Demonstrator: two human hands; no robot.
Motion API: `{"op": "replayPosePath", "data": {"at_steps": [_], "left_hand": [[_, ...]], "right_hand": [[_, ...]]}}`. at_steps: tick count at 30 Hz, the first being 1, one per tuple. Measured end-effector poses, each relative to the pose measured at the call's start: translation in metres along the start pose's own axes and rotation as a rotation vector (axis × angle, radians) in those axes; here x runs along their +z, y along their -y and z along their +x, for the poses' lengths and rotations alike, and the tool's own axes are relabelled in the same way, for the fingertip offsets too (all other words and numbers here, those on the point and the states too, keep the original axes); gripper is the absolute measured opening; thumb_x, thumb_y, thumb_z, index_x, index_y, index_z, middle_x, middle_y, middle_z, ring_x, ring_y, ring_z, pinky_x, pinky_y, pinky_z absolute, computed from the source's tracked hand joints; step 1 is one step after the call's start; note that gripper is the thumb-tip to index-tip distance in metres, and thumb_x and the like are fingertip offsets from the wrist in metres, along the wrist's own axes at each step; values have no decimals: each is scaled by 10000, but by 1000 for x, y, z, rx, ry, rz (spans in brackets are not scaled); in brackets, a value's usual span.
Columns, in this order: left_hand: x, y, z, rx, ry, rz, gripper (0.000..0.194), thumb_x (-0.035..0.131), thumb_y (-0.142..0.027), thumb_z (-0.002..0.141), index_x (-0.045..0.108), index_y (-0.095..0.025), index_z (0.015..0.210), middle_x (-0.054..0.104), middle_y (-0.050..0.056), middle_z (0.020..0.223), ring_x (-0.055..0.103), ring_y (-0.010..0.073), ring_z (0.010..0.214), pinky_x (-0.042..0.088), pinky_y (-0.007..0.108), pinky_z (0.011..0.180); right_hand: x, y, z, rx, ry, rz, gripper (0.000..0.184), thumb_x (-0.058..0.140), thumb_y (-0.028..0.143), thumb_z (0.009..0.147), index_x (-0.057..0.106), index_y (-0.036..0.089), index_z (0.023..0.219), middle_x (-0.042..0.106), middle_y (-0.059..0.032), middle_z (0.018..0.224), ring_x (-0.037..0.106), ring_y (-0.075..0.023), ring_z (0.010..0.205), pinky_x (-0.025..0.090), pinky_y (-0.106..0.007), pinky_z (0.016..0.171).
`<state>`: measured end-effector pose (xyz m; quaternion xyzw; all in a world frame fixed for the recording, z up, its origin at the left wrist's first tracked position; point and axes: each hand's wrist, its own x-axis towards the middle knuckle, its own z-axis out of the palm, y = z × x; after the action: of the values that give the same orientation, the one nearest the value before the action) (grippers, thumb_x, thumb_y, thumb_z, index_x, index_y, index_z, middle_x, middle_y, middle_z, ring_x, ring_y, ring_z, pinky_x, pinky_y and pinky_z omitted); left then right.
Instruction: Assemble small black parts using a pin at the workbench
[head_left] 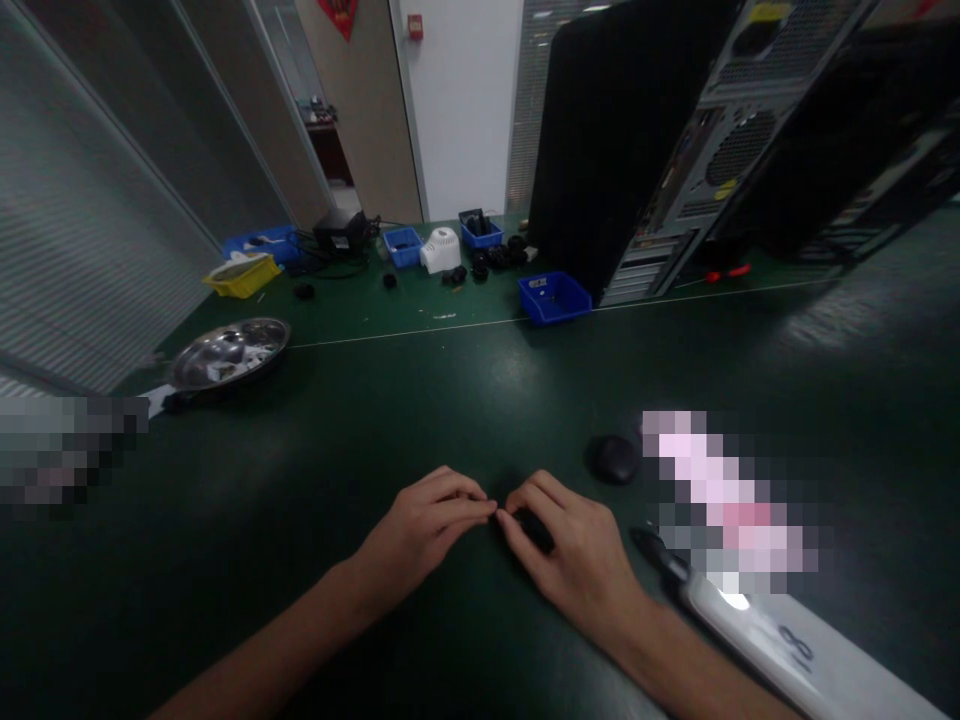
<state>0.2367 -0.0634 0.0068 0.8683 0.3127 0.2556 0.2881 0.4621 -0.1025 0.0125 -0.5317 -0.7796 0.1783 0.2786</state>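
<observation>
- With right hand (581, 540) curled, holding a black object (535, 530), lower centre of the frame.
- With left hand (426, 515) nearly pinched together beside it, cannot tell on what.
- Apparently mid-handling, with no finished step visible.

Your green tabletop (360, 420) stretches toward a white wall (469, 110). Left of that wall, you see a door (375, 120), then blinds (82, 230).

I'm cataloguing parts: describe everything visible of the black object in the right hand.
The black object looks small, its material unclear. Its visible patch shows between the right hand's fingers and thumb, which grip it and hide its full shape. Whether the green table or left hand touches it is unclear.
</observation>
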Motion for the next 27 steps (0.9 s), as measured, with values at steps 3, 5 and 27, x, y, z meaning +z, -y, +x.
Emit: {"op": "replayPosePath", "data": {"at_steps": [3, 5, 27], "left_hand": [[-2, -4, 2, -37, -6, 15, 336, 543, -186, 1023, 664, -282, 1321, 670, 59, 1142, 601, 185, 1030, 542, 348, 869], [-4, -7, 5, -71, 20, 25, 399, 539, -175, 1019, 617, -309, 1388, 645, 62, 1160, 584, 190, 1047, 541, 345, 863], [-5, -22, 13, -58, 85, 92, 296, 552, -175, 1008, 641, -257, 1279, 657, 55, 1310, 584, 212, 1232, 496, 433, 1079]], "right_hand": [[-2, 0, 1, 17, -63, 2, 200, 507, 319, 1033, 651, 226, 928, 670, -19, 926, 648, -138, 774, 443, -268, 680], [-2, 0, 1, 40, -100, -27, 213, 506, 325, 1033, 654, 225, 918, 674, -22, 920, 651, -142, 774, 439, -269, 674], [-2, -4, 3, 149, -50, -243, 179, 529, 336, 1020, 650, 246, 924, 664, -11, 937, 653, -173, 769, 391, -282, 620]]}}
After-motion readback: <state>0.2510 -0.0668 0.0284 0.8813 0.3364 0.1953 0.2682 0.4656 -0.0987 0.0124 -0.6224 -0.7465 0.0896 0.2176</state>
